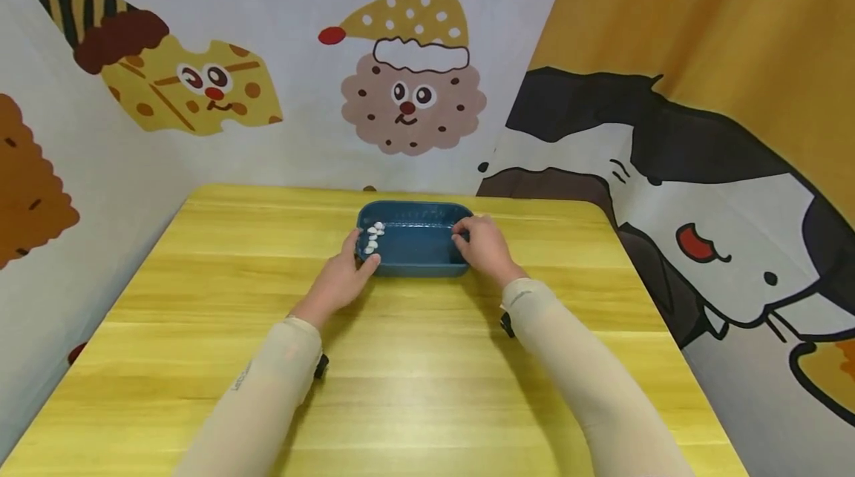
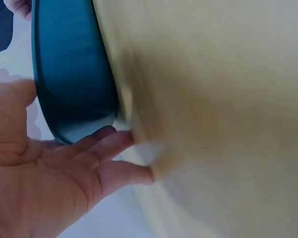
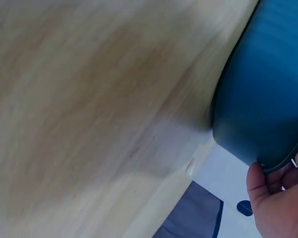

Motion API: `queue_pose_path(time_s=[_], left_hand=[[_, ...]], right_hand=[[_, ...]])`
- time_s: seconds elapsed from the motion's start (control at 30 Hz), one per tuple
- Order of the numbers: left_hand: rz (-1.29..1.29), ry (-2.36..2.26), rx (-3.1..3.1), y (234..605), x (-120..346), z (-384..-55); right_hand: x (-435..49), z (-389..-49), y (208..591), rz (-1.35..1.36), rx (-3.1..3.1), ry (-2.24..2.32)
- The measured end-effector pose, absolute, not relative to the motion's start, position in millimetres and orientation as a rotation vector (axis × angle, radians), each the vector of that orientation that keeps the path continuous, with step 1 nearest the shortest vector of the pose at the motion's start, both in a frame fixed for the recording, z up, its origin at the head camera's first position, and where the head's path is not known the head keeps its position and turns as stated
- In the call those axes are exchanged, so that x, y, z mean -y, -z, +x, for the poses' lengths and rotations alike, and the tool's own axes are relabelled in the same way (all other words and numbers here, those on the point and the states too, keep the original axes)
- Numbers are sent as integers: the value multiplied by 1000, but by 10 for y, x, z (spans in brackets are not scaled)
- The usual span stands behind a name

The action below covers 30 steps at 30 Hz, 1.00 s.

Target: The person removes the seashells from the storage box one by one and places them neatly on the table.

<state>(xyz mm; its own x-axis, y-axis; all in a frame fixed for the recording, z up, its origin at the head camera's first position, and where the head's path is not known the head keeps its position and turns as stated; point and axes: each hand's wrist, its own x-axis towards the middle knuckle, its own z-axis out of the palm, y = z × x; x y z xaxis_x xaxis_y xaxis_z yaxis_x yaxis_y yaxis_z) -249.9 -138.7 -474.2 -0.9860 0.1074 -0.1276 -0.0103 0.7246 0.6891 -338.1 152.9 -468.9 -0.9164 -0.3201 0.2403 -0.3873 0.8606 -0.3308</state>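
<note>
A dark blue rectangular dish (image 1: 421,269) stands near the far edge of the table. Several small white pebble-like pieces (image 1: 372,242) lie in a loose line inside its left end. My left hand (image 1: 339,280) holds the dish's left end, with the thumb near the front corner and the other fingers along the side. At the opposite end, my right hand (image 1: 486,245) reaches over the rim, its thumb and index finger close together inside the dish. Whatever lies between those fingertips is hidden. In the right wrist view, the little finger (image 3: 257,181) is by the dish's outer corner.
The wooden-patterned yellow table (image 1: 414,373) extends toward me and to both sides of the dish. Behind it hangs a white cloth (image 1: 280,158) printed with cartoon food; a cartoon animal print (image 1: 721,239) covers the right side.
</note>
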Motion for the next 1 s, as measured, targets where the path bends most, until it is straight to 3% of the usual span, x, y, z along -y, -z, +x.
queue_pose_path(time_s=[0.3,0.47,0.63,0.8,1.0], left_hand=[[181,-921,-2627,4596,1517,-2705],[199,-907,-2612,4561,1487,-2761],[178,-913,-2637,4535,1505,-2731],[226,-933,-2639,4514,1494,-2718],[248,-926,-2612,4535,1437,-2716]], right_hand=[[-1525,-3351,4670,594,2924,-410],[-1430,-3376,4506,572,3026,-79],[-941,-3441,4371,791,3089,-121],[-409,-3517,4486,1085,3180,-320],[-97,-3572,4648,1037,3239,-384]])
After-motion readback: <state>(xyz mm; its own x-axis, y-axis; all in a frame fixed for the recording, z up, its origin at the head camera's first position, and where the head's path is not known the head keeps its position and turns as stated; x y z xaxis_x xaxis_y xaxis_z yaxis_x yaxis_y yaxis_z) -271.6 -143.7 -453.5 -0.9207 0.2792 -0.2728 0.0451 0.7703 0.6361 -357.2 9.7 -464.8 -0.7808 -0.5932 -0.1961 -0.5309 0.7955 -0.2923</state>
